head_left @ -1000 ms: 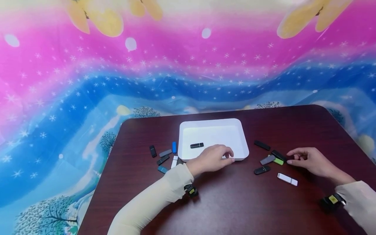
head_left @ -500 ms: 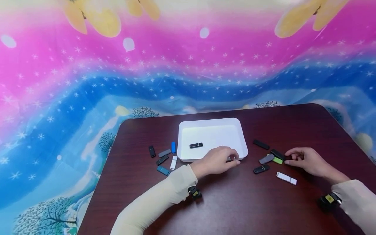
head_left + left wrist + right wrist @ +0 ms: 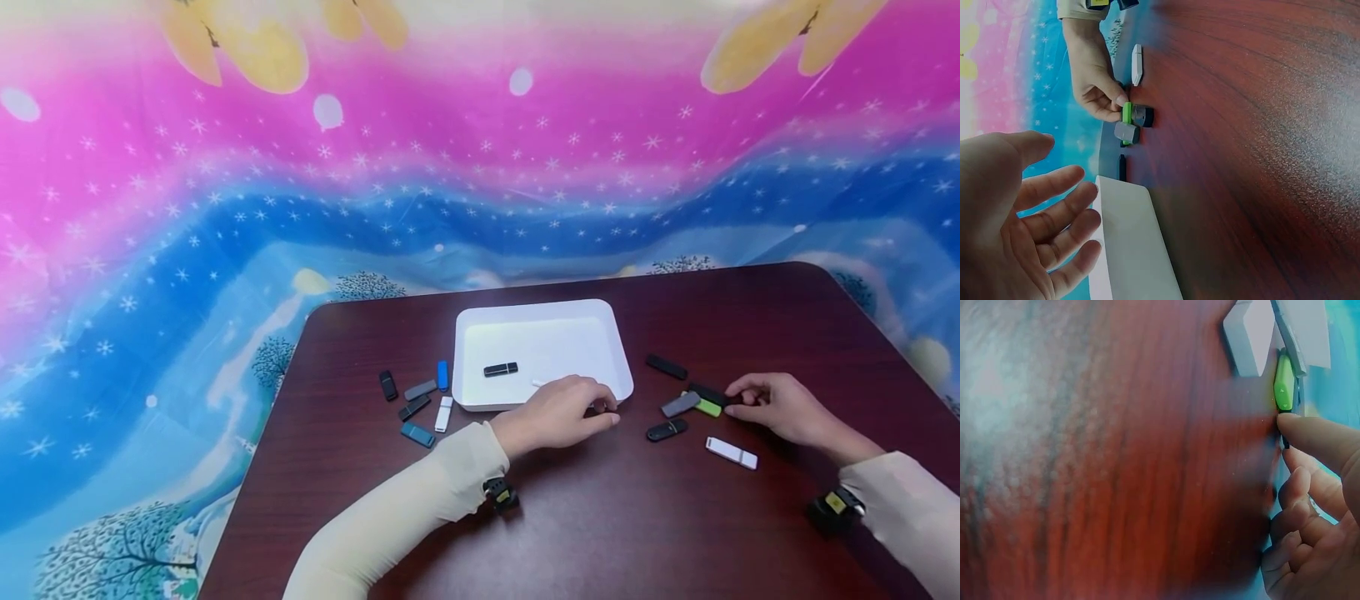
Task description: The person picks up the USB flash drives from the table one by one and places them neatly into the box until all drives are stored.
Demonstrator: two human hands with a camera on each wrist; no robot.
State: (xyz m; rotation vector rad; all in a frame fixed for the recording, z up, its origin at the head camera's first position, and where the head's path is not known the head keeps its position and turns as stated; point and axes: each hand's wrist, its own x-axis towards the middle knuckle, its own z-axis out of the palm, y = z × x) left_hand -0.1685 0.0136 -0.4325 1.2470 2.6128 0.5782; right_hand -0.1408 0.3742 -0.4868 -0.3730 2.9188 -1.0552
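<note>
My left hand hovers at the front edge of the white tray, its fingers loosely spread and holding nothing, as the left wrist view shows. A black USB stick lies in the tray. Just behind the left hand, a small white item peeks out, mostly hidden. At the right-hand pile, my right hand pinches the near end of a black USB stick between thumb and index finger. That stick lies against a green USB stick and a grey USB stick.
Right of the tray also lie a black stick, another black stick and a white stick. Several sticks, among them a blue one and a teal one, lie left of the tray on the dark red table.
The left hand has drifted slightly right and toward me, uncovering the small white item in the tray. The black stick at the right hand's fingertips has turned slightly.
</note>
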